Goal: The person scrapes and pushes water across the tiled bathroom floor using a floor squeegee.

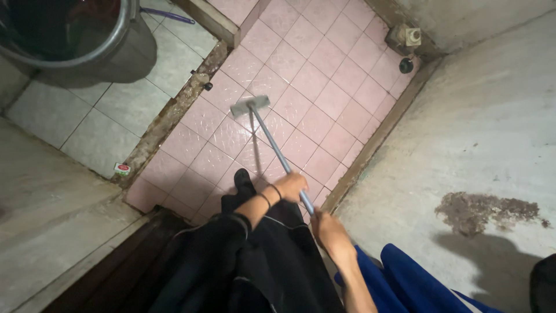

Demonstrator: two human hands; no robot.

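Both of my hands grip a long grey-handled floor brush (277,149). My left hand (290,186), with dark bands at the wrist, holds the handle higher toward the head. My right hand (328,227) holds the handle's near end. The flat grey brush head (249,106) rests on the wet pink tiled floor (313,81). My foot in a dark shoe (244,181) stands on the pink tiles just below the handle. Dark trousers and a blue garment fill the bottom of the view.
A large metal tub (75,35) stands on pale grey tiles at top left, beyond a dirty raised kerb (174,113). A rough concrete wall (463,133) with a dark stain rises on the right. A drain (406,65) sits in the far corner. A small red-and-white item (122,168) lies by the kerb.
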